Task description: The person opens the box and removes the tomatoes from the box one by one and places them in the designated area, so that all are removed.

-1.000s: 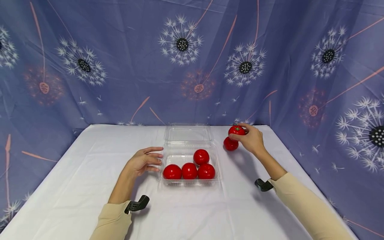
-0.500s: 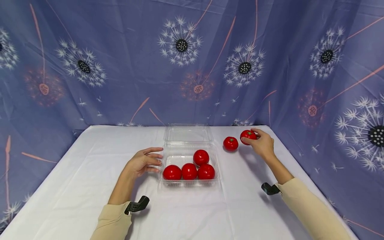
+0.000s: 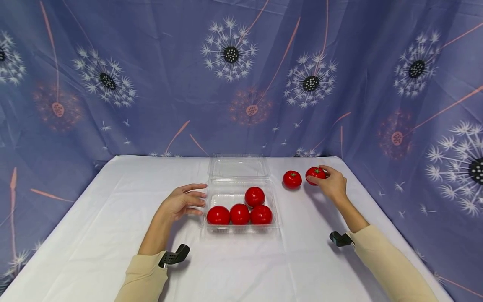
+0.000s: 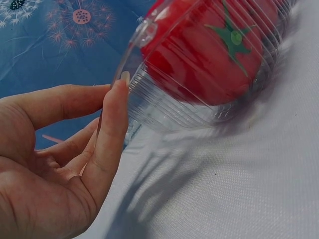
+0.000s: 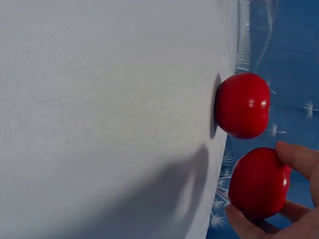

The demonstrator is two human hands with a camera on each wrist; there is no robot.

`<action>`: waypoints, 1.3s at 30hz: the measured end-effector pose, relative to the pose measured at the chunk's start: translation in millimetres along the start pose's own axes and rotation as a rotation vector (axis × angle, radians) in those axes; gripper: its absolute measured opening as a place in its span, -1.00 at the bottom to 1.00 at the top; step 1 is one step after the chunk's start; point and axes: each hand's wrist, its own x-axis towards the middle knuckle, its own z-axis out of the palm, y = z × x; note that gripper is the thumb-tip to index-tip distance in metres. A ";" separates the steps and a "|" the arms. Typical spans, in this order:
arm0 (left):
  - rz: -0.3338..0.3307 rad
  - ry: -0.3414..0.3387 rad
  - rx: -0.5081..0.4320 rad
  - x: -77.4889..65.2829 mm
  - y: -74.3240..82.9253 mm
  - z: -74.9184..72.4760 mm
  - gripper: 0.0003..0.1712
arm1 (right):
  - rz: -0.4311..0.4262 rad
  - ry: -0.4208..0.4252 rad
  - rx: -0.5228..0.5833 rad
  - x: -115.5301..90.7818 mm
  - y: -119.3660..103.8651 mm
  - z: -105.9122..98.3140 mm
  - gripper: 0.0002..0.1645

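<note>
In the head view my right hand (image 3: 332, 183) holds a red tomato (image 3: 315, 175) with a green calyx, fingers and thumb around its sides. The right wrist view shows the held tomato (image 5: 259, 183) low by the white cloth, its shadow falling to one side. A second tomato (image 3: 292, 179) sits on the cloth just left of it. My left hand (image 3: 183, 202) has its fingers extended at the left side of a clear plastic clamshell box (image 3: 222, 199). Up close, the left fingertips (image 4: 117, 94) touch the box's rim. Several tomatoes (image 3: 239, 214) lie inside, three along the front.
The box's hinged lid (image 3: 238, 167) lies folded back behind it. White cloth (image 3: 241, 268) covers the table, and a blue dandelion-print curtain (image 3: 170, 84) hangs behind and at both sides.
My right hand has carried its tomato to the right and lower, from over the second tomato to a spot beside it. The left hand and the box keep their places.
</note>
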 end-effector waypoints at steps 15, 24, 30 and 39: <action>0.001 0.001 -0.003 0.5 2.1 2.5 -0.18 | 0.013 -0.016 -0.057 3.1 13.2 13.9 -0.17; 0.009 -0.015 0.021 -1.7 1.3 -0.4 -0.19 | 0.004 -0.032 -0.067 6.4 18.1 18.4 -0.17; 0.011 -0.022 0.011 -1.0 -0.5 -1.8 -0.19 | 0.001 -0.061 -0.057 5.0 16.3 17.7 -0.15; 0.012 -0.024 0.003 -1.5 -1.2 -2.3 -0.19 | 0.001 -0.090 -0.074 3.9 18.4 17.0 -0.09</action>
